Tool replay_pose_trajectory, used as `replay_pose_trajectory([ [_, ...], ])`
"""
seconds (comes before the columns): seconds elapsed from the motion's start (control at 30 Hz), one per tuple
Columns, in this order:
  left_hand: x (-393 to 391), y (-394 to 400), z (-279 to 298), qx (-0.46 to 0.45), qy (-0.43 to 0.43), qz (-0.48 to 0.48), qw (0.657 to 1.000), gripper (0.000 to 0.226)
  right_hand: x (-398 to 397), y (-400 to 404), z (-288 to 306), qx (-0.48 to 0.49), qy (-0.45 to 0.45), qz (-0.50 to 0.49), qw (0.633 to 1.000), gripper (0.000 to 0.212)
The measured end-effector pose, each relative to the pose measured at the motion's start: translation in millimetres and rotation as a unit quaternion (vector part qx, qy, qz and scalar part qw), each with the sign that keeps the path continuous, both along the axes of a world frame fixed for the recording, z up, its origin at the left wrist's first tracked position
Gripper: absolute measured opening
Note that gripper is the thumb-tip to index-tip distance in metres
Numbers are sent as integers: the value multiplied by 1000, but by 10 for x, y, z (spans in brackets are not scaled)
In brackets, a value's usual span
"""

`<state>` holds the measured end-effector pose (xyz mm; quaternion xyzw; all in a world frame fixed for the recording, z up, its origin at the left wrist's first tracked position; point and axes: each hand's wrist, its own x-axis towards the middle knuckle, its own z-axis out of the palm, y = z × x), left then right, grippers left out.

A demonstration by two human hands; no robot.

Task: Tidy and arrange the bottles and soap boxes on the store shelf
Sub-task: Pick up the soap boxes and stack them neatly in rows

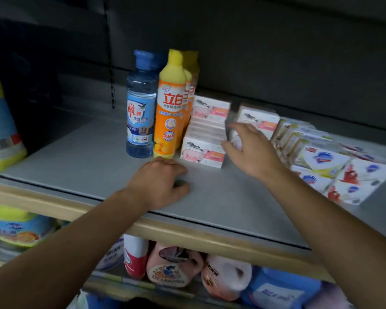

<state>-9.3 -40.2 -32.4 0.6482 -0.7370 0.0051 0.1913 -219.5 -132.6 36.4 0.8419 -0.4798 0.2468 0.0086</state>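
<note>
A clear blue bottle (140,117) and an orange bottle with a yellow cap (170,110) stand side by side on the grey shelf (80,166), more orange bottles behind them. To their right are stacked white-and-pink soap boxes (202,150) and a second pile (257,120). My left hand (159,182) rests on the shelf just in front of the orange bottle, fingers loosely curled, holding nothing. My right hand (252,150) hovers between the two piles, blurred, fingers spread, thumb near the front box's right end.
Packs of blue-and-red soap boxes (334,172) lie along the shelf's right side. A large yellow-capped bottle (0,130) stands at far left. The lower shelf holds pink bottles (172,266) and blue packs. The shelf's wooden front edge (187,235) runs under my forearms.
</note>
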Motion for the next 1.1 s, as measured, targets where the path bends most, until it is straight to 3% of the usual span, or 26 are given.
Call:
replay_pose_trajectory([
  [0.23, -167, -16, 115, -42, 67, -9, 997, 49, -709, 306, -566, 125, 80, -54, 987, 59],
  [0.43, -613, -328, 486, -138, 109, -58, 983, 38, -768, 281, -732, 119, 64, -56, 989, 58],
  [0.73, -1214, -1364, 750, -129, 50, -21, 990, 50, -775, 247, -755, 123, 58, -54, 989, 58],
  [0.93, -1260, -1946, 785, -92, 4, 27, 995, 68, -759, 255, -762, 114, 46, -56, 991, 56],
  [1.1, -1286, -2158, 858, -64, -17, 59, 996, 71, -760, 241, -788, 114, 34, -55, 991, 52],
])
